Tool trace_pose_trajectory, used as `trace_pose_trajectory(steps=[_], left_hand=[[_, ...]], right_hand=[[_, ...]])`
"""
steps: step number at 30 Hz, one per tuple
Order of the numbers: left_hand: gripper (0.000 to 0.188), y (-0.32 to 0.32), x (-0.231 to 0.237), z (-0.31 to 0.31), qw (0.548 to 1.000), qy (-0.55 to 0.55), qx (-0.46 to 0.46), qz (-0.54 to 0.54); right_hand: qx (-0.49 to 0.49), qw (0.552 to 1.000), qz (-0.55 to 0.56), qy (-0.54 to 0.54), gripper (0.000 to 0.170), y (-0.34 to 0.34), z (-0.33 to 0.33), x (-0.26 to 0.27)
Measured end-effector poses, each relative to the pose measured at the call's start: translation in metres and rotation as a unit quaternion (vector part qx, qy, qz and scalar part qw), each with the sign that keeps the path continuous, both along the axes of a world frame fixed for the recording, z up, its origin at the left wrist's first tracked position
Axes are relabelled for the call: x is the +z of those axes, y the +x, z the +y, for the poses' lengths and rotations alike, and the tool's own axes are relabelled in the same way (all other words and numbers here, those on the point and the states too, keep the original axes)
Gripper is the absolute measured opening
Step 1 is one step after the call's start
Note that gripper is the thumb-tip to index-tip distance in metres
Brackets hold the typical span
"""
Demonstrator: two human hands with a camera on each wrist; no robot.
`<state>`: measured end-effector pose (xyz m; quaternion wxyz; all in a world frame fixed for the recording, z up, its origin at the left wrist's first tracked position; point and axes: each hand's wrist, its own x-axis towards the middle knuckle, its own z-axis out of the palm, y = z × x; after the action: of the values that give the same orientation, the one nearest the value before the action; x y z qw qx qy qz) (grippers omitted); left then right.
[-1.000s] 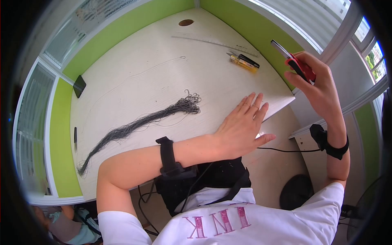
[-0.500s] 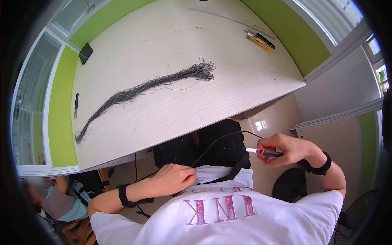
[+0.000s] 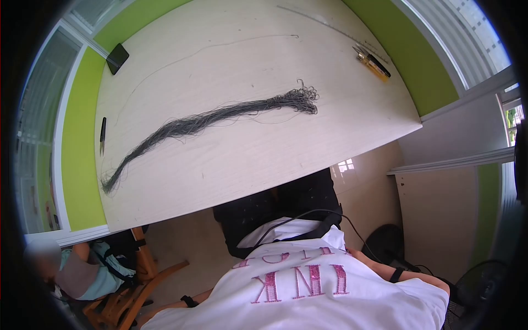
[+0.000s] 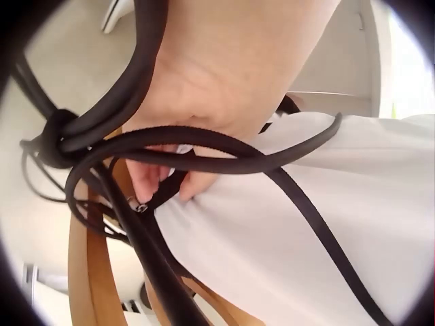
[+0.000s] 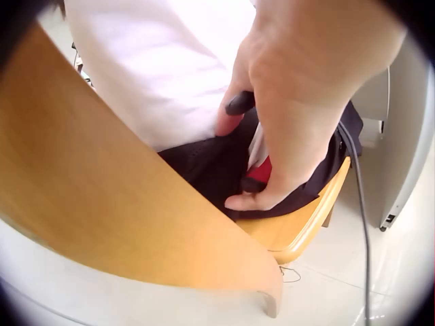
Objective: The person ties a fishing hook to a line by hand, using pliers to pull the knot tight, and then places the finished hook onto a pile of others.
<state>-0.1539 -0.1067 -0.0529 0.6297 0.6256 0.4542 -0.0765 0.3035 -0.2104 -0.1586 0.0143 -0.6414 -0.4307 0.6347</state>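
At the left side of the waist, my left hand [image 4: 204, 88] pinches a black strap [image 4: 173, 182] between thumb and fingers, against the white shirt [image 4: 258, 217]. A small metal clip [image 4: 141, 207] sits by the fingertips. My right hand [image 5: 292, 129] grips a red and black utility knife [image 5: 259, 173] low by the hip, near black cloth [image 5: 204, 163]; the hand covers most of the handle. Both hands are hidden behind the body in the head view. A bundle of dark fishing line [image 3: 187, 124] lies on the desk [image 3: 247, 159], its fish hooks [image 3: 308, 99] gathered at the right end.
One lone hooked line [image 3: 220, 41] lies farther back. At the back right are a ruler [image 3: 324, 27], a black pen-like tool [image 3: 379, 61] and a yellow-handled one [image 3: 374, 70]. Black-handled tweezers [image 3: 103, 135] lie left. A wooden chair back [image 5: 122, 183] and black cables [image 5: 363, 204] are close by.
Both hands have withdrawn from over the desk, past the lap, to the sides of the body. The utility knife has gone down with the right hand. The bundle stays on the desk.
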Motion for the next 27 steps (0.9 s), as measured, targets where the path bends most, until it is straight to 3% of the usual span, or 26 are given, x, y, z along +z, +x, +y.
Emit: trace_pose_trajectory(steps=[2,4,5,7,10,16,19,20,22,27], left_hand=[[0.029,-0.003,-0.001,0.005,1.000,-0.009,-0.004,-0.003],[0.029,-0.009,-0.004,0.008,1.000,-0.021,-0.006,-0.002],[0.029,-0.011,-0.005,0.009,1.000,-0.029,-0.007,-0.003],[0.029,-0.012,-0.007,0.011,0.999,-0.043,-0.010,-0.007],[0.030,-0.013,-0.012,0.016,0.998,-0.056,-0.012,-0.012],[0.030,-0.019,-0.022,0.015,0.997,-0.078,-0.019,-0.015],[0.031,-0.023,-0.030,0.006,0.995,-0.098,-0.026,-0.018],[0.031,-0.025,-0.032,0.003,0.994,-0.103,-0.029,-0.018],[0.031,-0.028,-0.040,-0.003,0.993,-0.111,-0.034,-0.021],[0.032,-0.033,-0.060,-0.017,0.991,-0.121,-0.045,-0.026]], right_hand=[[0.013,0.999,0.014,0.037,0.063,0.001,-0.002,0.000],[0.040,0.993,-0.115,-0.003,0.049,0.000,-0.013,-0.012],[0.042,0.993,-0.115,-0.005,0.049,-0.005,-0.025,-0.018],[-0.118,0.973,-0.192,0.044,0.035,-0.013,-0.051,-0.032],[-0.152,0.970,-0.157,0.106,0.031,-0.012,-0.073,-0.053],[-0.064,0.975,-0.162,0.134,0.033,-0.001,-0.062,-0.053],[-0.085,0.974,-0.120,0.171,0.036,-0.024,0.027,0.043],[-0.086,0.974,-0.120,0.171,0.036,-0.025,0.045,0.053],[0.027,0.975,-0.062,0.214,0.039,-0.025,0.076,0.069],[0.073,0.963,-0.056,0.252,0.035,-0.040,0.123,0.103]])
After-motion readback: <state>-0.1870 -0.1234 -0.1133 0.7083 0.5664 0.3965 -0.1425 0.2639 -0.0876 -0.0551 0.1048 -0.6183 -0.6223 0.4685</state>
